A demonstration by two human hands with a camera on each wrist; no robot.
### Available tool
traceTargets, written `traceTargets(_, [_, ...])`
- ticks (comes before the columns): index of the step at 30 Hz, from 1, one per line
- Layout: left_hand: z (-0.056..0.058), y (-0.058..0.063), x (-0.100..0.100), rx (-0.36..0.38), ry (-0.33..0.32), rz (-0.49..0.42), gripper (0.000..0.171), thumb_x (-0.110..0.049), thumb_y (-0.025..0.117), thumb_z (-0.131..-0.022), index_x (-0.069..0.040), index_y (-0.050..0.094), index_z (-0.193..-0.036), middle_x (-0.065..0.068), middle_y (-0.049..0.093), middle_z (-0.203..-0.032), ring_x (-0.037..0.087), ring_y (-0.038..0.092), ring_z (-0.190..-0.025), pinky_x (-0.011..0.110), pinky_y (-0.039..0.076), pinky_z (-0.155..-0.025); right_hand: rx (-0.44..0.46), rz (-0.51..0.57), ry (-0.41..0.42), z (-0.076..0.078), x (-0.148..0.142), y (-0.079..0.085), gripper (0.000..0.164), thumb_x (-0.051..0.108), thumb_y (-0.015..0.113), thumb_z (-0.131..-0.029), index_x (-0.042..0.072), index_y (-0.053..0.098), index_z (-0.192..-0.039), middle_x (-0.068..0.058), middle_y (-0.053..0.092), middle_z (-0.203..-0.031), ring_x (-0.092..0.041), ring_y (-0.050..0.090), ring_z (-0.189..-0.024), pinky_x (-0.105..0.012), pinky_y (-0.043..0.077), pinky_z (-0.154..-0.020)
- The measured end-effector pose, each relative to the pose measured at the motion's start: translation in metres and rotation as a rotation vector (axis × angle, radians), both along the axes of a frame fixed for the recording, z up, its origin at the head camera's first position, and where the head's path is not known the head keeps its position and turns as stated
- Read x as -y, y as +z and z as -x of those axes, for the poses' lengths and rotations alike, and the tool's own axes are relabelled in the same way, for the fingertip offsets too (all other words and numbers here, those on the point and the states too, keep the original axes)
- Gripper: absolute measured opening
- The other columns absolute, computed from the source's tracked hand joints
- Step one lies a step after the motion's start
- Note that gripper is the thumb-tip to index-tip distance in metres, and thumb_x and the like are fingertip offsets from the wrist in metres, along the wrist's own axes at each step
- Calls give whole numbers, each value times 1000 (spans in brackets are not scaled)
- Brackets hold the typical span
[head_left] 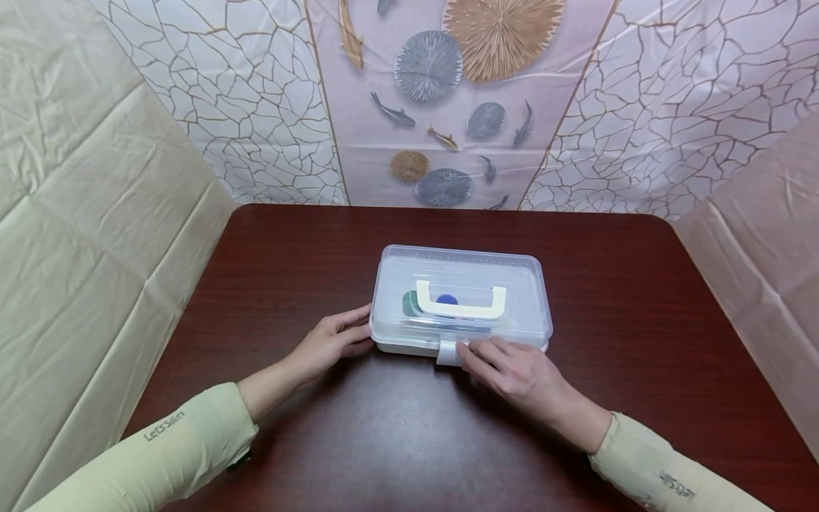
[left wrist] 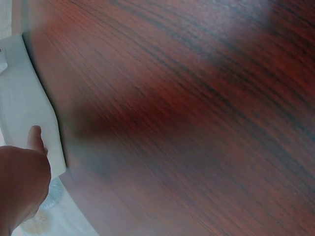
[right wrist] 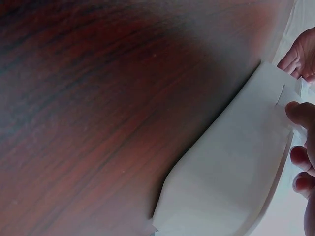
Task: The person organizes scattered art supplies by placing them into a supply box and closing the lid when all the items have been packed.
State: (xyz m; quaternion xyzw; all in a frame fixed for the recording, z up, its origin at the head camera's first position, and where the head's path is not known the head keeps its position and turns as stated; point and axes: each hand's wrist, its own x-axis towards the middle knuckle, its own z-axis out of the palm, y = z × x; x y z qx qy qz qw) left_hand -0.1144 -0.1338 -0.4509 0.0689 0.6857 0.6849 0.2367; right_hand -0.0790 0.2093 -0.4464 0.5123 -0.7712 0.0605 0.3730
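A white plastic storage box (head_left: 409, 350) with a clear lid (head_left: 461, 274) lies on the table, the lid down over it. Its cream handle (head_left: 462, 311) lies on the lid. Through the lid show a round green item (head_left: 410, 304) and a round blue item (head_left: 446, 299), their kind unclear. My left hand (head_left: 329, 343) rests against the box's left end, fingers fairly straight. At the front edge, the curled fingers of my right hand (head_left: 512, 370) hold the white latch (head_left: 449, 353). The right wrist view shows a fingertip on the latch (right wrist: 284, 101) and other fingertips by the lid's edge.
The dark red wood table (head_left: 384, 441) has rounded far corners. A patterned cloth (head_left: 441, 107) hangs behind it, and beige cloth panels (head_left: 96, 213) stand at both sides.
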Motion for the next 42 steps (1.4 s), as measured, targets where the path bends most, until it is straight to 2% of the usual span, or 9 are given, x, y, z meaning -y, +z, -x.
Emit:
traceTargets(8, [-1,-1,0,-22,-1,30,57,-9,59,-110,2,38,-163,22,41,-166,28,55,-139,43,52,-113,-16,-25,-4,0,-1,-2,32,10,47,-114,-2,76,-121,-10,71,-105,-22,66,-78,-31,59,-56])
traceTargets(11, [-2,-1,0,-79,5,106,56,-12,60,-110,0,42,-162,20,45,-164,29,55,-139,45,51,-114,-11,-23,-3,0,-1,-2,32,10,47,-114,-2,76,-121,-11,71,-105,-22,66,-78,-32,59,-55])
traceTargets(17, [-6,7,3,-305,51,432,57,-27,67,-107,-13,52,-160,7,56,-157,24,49,-147,50,40,-125,-4,-32,-8,0,-1,0,33,10,46,-114,-1,76,-122,-10,71,-104,-22,66,-78,-31,59,-55])
traceTargets(23, [-9,16,3,-567,104,516,61,-23,72,-103,-13,52,-160,7,54,-160,28,56,-143,52,49,-118,-24,-32,-6,0,0,1,32,8,46,-113,-2,76,-121,-10,70,-104,-21,64,-76,-30,57,-53])
traceTargets(27, [-12,19,0,-783,98,582,70,-25,77,-100,-10,48,-162,6,48,-164,27,48,-149,52,44,-122,-31,-31,-3,0,0,2,31,7,46,-112,-2,75,-120,-10,70,-103,-21,63,-76,-30,57,-53])
traceTargets(32, [-17,22,-6,-969,56,675,82,-33,83,-95,-5,46,-162,9,43,-168,26,42,-154,51,44,-122,-29,-35,0,0,1,2,32,9,46,-113,-2,75,-122,-10,70,-103,-22,64,-78,-31,58,-55])
traceTargets(36, [-19,26,-16,-1154,-13,782,90,-40,86,-91,2,46,-159,17,44,-167,29,40,-155,48,36,-128,-26,-36,-1,-1,0,3,32,10,47,-113,-2,75,-122,-9,70,-104,-22,65,-79,-32,59,-58])
traceTargets(39, [-20,31,-27,-1292,-75,887,92,-45,83,-93,5,44,-159,21,45,-165,32,40,-155,49,30,-131,-30,-34,-5,-1,0,3,32,11,48,-113,-2,75,-122,-9,71,-105,-22,65,-79,-32,60,-59])
traceTargets(42, [-23,34,-41,-1369,-121,992,91,-50,77,-96,5,42,-160,21,45,-165,32,38,-156,48,29,-132,-30,-31,-10,-1,0,4,32,13,48,-113,-2,75,-123,-8,71,-104,-22,65,-79,-32,60,-60])
